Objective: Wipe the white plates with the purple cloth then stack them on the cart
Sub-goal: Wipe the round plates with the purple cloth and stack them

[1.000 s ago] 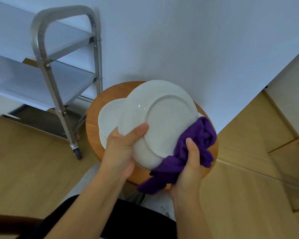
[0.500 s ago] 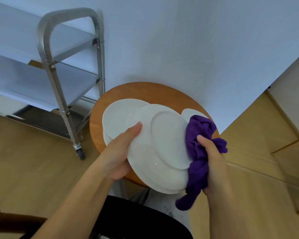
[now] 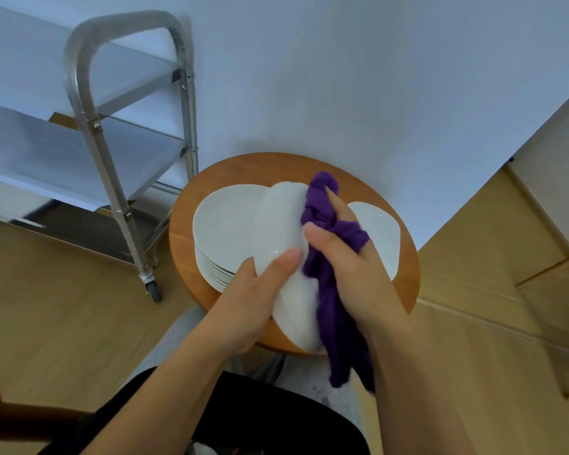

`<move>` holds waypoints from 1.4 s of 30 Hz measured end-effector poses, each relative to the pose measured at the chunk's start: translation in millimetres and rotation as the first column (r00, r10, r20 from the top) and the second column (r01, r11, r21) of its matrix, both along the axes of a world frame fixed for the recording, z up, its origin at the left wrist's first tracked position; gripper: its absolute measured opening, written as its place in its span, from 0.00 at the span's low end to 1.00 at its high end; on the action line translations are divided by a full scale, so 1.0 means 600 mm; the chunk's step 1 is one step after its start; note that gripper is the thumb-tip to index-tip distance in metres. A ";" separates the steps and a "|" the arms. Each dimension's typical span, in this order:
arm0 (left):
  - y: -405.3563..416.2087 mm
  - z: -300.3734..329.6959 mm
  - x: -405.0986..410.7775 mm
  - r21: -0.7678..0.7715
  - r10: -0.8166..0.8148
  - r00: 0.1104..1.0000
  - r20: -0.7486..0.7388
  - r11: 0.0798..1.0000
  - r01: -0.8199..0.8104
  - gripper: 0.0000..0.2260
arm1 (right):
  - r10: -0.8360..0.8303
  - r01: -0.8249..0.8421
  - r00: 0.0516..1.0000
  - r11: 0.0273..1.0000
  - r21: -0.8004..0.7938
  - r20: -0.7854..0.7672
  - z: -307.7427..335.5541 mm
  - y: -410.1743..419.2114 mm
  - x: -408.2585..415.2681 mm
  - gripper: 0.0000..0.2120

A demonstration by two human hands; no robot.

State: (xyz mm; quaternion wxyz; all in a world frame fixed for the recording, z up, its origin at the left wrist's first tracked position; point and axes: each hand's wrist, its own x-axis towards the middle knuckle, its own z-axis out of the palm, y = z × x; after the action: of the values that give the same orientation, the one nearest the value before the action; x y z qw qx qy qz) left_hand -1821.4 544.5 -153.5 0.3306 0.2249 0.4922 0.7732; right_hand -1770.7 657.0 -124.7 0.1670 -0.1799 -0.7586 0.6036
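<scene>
My left hand [image 3: 253,297] grips the near rim of a white plate [image 3: 281,231], held almost edge-on above the round wooden table [image 3: 404,290]. My right hand [image 3: 345,264] grips the bunched purple cloth [image 3: 322,221] and presses it against the plate's right face; the cloth's tail hangs down below my wrist. A stack of several white plates [image 3: 224,228] sits on the table's left side. One more white plate [image 3: 381,234] lies on the right, partly behind my right hand. The steel cart [image 3: 112,152] stands to the left, its shelves bare.
A white wall rises right behind the table. The cart's castor wheel [image 3: 154,292] rests on the wood floor close to the table's left edge. Wooden furniture edges [image 3: 552,267] show at the right. My lap fills the bottom of the view.
The plate has turned from showing its underside to nearly edge-on. My right hand with the cloth has gone from the plate's lower right rim up onto its far face.
</scene>
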 end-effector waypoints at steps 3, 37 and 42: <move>-0.006 -0.002 -0.011 0.074 0.069 0.995 0.069 0.995 -0.074 0.11 | 0.087 -0.086 0.996 0.995 0.053 -0.021 -0.005 -0.013 0.007 0.26; 0.001 0.044 -0.142 -0.660 -0.572 0.334 -0.749 0.685 -0.308 0.23 | -0.499 0.521 0.850 0.842 0.139 -0.169 -0.030 0.170 -0.149 0.06; 0.037 -0.011 -0.168 -0.712 -0.841 -0.136 -0.524 0.520 -0.472 0.26 | -0.532 0.565 0.817 0.815 0.131 -0.222 -0.049 0.196 -0.175 0.07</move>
State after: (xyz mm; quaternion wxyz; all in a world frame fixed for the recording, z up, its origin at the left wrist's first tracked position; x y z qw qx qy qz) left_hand -1922.4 566.8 -160.1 0.0498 0.6170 0.7814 -0.0795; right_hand -1875.6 774.6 -154.1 0.4166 -0.3210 -0.7105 0.4674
